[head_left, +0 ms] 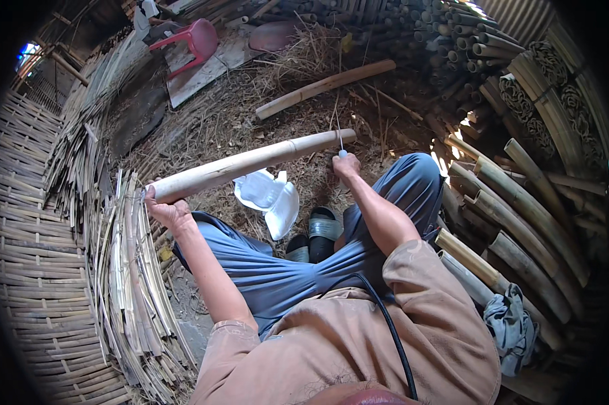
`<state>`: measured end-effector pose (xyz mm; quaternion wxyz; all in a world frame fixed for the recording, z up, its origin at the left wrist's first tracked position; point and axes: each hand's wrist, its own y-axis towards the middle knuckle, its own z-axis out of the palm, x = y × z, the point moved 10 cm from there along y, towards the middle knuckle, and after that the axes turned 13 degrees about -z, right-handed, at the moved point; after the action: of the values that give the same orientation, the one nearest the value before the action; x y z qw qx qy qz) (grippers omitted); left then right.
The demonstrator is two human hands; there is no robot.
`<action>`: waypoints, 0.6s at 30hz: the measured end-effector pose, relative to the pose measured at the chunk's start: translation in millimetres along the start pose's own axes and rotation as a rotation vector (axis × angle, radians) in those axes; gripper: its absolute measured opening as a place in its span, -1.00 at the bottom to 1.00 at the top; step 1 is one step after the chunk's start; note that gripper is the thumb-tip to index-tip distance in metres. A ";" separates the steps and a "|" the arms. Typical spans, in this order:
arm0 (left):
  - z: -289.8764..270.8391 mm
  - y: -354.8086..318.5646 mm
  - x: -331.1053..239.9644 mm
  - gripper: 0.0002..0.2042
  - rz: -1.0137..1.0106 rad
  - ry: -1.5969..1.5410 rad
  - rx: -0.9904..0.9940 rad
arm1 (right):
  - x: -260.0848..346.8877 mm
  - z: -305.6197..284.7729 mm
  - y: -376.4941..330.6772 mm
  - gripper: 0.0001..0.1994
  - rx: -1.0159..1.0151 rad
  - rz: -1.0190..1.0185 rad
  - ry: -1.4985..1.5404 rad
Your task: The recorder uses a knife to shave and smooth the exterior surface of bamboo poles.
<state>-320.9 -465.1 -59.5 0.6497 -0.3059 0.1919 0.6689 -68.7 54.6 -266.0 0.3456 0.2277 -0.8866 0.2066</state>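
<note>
A long, pale bamboo piece [250,162] lies slantwise in front of me, its right end farther off. My left hand [169,210] grips the near left end, fingers wrapped round it. At the far right end my right hand [346,167] is closed round the pale handle of a knife [343,153]. The thin blade stands up against the bamboo near its tip; whether it has cut in cannot be made out. Below the bamboo, an open white container [267,196] rests on the ground between my knees.
Another split bamboo length [324,89] lies beyond. Bundled thin strips [132,270] and a woven bamboo panel [37,256] stand at left. Cut bamboo poles [520,202] and a grey cloth [510,327] are at right. A red plastic chair [199,42] is at the back.
</note>
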 end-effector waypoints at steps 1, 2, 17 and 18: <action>13.0 -3.6 -4.1 -0.60 0.030 0.007 0.051 | 5.1 -9.1 2.1 -0.52 -0.059 -0.031 0.028; 26.1 -4.3 -4.1 -0.59 0.001 0.013 0.090 | 15.0 -14.1 3.9 -0.52 -0.071 -0.094 0.086; 179.6 -81.1 241.6 -0.52 -0.520 0.296 0.361 | 71.6 -69.1 3.6 -0.67 -0.361 -0.214 0.425; 208.9 -121.8 209.0 -0.45 -0.281 0.271 0.552 | 63.3 -69.7 3.5 -0.67 -0.406 -0.198 0.436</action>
<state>-227.6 -161.3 -25.6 0.7624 -0.2280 0.4065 0.4488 -76.1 77.4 -174.8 0.5846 0.1895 -0.7881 0.0348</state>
